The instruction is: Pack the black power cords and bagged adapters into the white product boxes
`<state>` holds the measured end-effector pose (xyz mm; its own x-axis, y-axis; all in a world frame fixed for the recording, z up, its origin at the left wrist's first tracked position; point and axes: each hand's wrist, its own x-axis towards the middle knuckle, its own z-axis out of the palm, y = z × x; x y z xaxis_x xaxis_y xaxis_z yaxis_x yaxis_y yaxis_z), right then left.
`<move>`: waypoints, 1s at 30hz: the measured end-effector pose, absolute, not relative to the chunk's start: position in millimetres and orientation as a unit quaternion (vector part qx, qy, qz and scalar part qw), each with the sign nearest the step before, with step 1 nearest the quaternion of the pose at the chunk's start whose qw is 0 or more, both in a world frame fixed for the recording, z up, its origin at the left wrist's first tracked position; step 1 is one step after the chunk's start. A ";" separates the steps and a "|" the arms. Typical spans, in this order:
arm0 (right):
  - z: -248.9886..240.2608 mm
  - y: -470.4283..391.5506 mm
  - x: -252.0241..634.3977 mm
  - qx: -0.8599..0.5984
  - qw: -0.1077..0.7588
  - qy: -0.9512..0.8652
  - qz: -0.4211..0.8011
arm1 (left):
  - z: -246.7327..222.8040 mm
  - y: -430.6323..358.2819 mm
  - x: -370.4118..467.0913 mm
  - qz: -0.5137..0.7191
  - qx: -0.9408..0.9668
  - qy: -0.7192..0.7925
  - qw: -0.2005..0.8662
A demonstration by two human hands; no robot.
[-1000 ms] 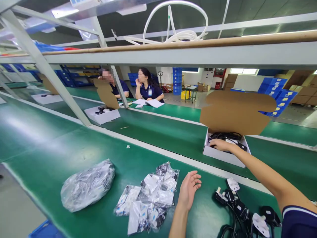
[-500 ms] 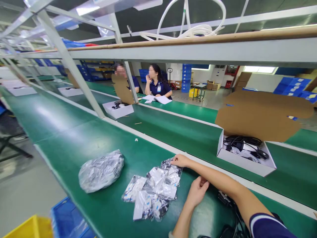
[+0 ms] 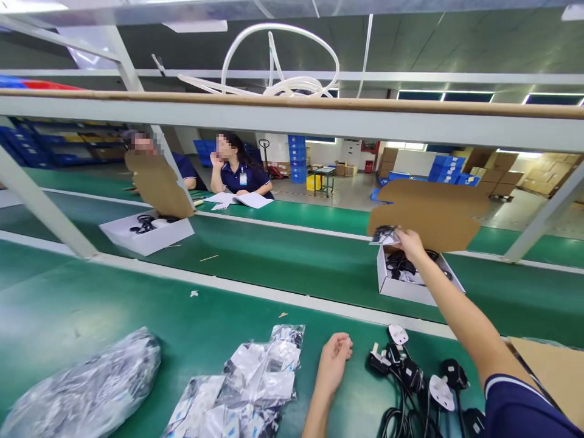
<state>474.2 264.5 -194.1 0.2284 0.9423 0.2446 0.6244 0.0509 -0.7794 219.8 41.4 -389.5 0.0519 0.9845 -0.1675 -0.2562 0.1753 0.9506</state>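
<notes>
My right hand [image 3: 410, 243] reaches across to the open white box [image 3: 406, 291] and pinches a small clear packet [image 3: 385, 235] with dark contents above the box's left side. Black cables [image 3: 401, 263] and plastic bags lie inside the box, whose brown lid stands up behind. My left hand [image 3: 334, 359] hovers at the green bench, fingers curled together with nothing visible in them. To its left lies a pile of small packets [image 3: 255, 383]; to its right are black power cords [image 3: 410, 377] with plugs.
A large plastic bag [image 3: 91, 389] lies at the lower left. Another white box [image 3: 150, 238] stands on the belt, further left. Two people sit across it, one by open papers [image 3: 246, 199]. A slanted metal post [image 3: 41, 201] and cardboard [image 3: 542, 371] flank the bench.
My right hand has gone from the packet pile to the box, carrying one packet. My left hand has shifted slightly beside the pile. The view has turned right, showing more of the cords.
</notes>
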 end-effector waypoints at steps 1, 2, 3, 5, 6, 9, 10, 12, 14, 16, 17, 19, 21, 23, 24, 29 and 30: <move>-193.4 268.2 496.1 -0.693 0.383 -0.588 0.167 | -390.7 41.8 220.0 0.510 0.391 0.466 0.609; -195.6 270.2 514.4 -0.721 0.342 -0.586 0.142 | -391.5 42.1 220.2 0.511 0.390 0.467 0.607; -200.4 271.1 528.7 -0.744 0.298 -0.587 0.114 | -391.9 42.2 220.2 0.510 0.391 0.469 0.606; -215.7 272.0 546.2 -0.769 0.212 -0.600 0.059 | -392.0 42.0 220.1 0.505 0.393 0.471 0.607; -225.0 272.8 550.2 -0.769 0.172 -0.614 0.037 | -392.1 41.8 219.9 0.503 0.394 0.472 0.607; -252.4 278.6 551.4 -0.748 0.065 -0.660 -0.001 | -394.3 41.2 219.9 0.503 0.398 0.474 0.603; -259.5 281.0 550.8 -0.745 0.035 -0.666 -0.008 | -395.6 41.1 219.8 0.502 0.400 0.475 0.601; -268.8 284.5 551.5 -0.749 -0.012 -0.662 -0.019 | -398.4 41.1 219.4 0.501 0.402 0.481 0.597; -271.5 283.6 555.8 -0.755 -0.037 -0.654 -0.031 | -400.2 41.1 218.4 0.499 0.404 0.485 0.594; -269.7 275.2 562.5 -0.751 -0.038 -0.657 -0.049 | -400.5 41.2 217.6 0.494 0.406 0.488 0.594; -268.0 267.6 566.2 -0.746 -0.031 -0.662 -0.062 | -400.1 41.1 217.7 0.490 0.407 0.489 0.596; -264.1 245.0 574.5 -0.735 -0.007 -0.671 -0.094 | -398.3 40.8 219.0 0.488 0.405 0.494 0.594; -260.6 214.4 585.4 -0.724 0.019 -0.678 -0.121 | -395.1 39.7 222.2 0.502 0.396 0.505 0.580; -256.4 180.4 601.1 -0.715 0.038 -0.685 -0.136 | -390.4 37.8 226.1 0.521 0.384 0.513 0.564; -253.3 164.6 610.7 -0.713 0.045 -0.685 -0.139 | -387.6 36.5 228.0 0.527 0.380 0.517 0.557; -223.4 142.3 657.7 -0.743 0.055 -0.650 -0.147 | -375.7 31.6 233.8 0.518 0.391 0.540 0.536; -217.5 152.3 663.2 -0.749 0.051 -0.645 -0.146 | -375.4 31.2 234.6 0.516 0.395 0.543 0.532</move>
<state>663.2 152.3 -217.5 0.1263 0.9502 0.2849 0.9802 -0.1637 0.1117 234.6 31.2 -375.4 -0.1225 0.9778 -0.1702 -0.1194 0.1557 0.9806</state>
